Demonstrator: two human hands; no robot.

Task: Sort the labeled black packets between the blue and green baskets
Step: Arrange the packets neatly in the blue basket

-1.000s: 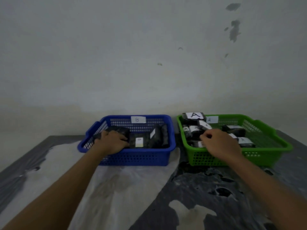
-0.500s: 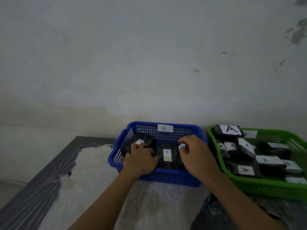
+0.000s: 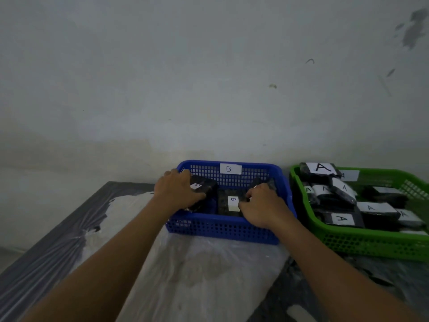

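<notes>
Left hand gripping a black B-labelled packet at blue mesh basket's far left; right hand curling onto another black packet there. Likely arranging Bs; next, seating both flat, away from green mesh basket.

The right hand hides most of one black packet in the blue basket, and the picture's edge cuts off the green basket.
</notes>
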